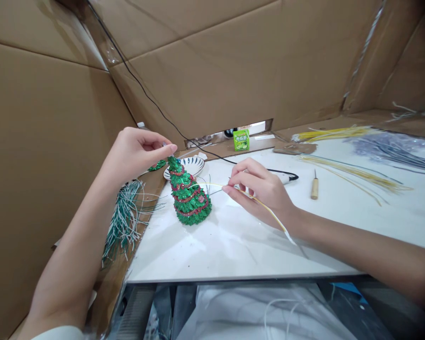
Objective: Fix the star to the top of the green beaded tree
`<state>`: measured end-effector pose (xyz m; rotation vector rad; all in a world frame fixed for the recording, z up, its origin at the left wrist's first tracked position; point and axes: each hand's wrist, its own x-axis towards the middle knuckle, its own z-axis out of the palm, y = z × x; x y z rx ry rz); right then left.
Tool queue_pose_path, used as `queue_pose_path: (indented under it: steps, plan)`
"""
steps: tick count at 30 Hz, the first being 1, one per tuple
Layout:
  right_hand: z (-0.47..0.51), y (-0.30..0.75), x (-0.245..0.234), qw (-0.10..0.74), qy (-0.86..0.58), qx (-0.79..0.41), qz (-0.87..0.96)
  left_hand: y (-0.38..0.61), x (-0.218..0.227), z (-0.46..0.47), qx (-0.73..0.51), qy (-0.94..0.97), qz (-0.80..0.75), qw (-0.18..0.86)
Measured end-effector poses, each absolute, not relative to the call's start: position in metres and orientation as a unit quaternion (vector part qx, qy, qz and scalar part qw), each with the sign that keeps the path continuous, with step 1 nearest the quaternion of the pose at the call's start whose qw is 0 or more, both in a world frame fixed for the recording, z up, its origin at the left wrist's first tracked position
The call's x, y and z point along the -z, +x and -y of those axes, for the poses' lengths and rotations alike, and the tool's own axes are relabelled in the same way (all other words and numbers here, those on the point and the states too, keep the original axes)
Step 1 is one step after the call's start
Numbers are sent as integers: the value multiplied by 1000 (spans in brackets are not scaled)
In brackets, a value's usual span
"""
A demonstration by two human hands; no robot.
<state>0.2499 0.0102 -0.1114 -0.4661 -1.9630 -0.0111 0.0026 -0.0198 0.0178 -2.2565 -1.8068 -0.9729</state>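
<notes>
A small green Christmas tree (191, 200) with reddish garlands stands tilted on the white board (212, 255). My left hand (141, 148) pinches the tree at its top. To the right of the tree, my right hand (260, 191) is closed on a thin yellow and white wire (271, 212). One end of this wire reaches the tree's side, and the other trails under my right wrist. Just beyond my right hand lies a white pen-like tool (285, 177) with a black cord, partly hidden by the hand.
Behind the tree is a white plate (194, 165) with blue marks. A green box (241, 140) stands at the back. An awl (315, 186) and yellow wires (364, 174) lie right. Green and white wires (123, 217) are bundled left. Cardboard walls (212, 61) surround the board.
</notes>
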Motion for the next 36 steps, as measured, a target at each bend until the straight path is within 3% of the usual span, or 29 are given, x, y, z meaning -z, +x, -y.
queue_pose_path:
  steps: [12,36]
  plan:
    - [-2,251,115,454,-139,171,863,-3,-23,23,266,-769,581,-17]
    - [-3,249,114,485,-167,155,844,-5,-22,21,268,-775,573,12]
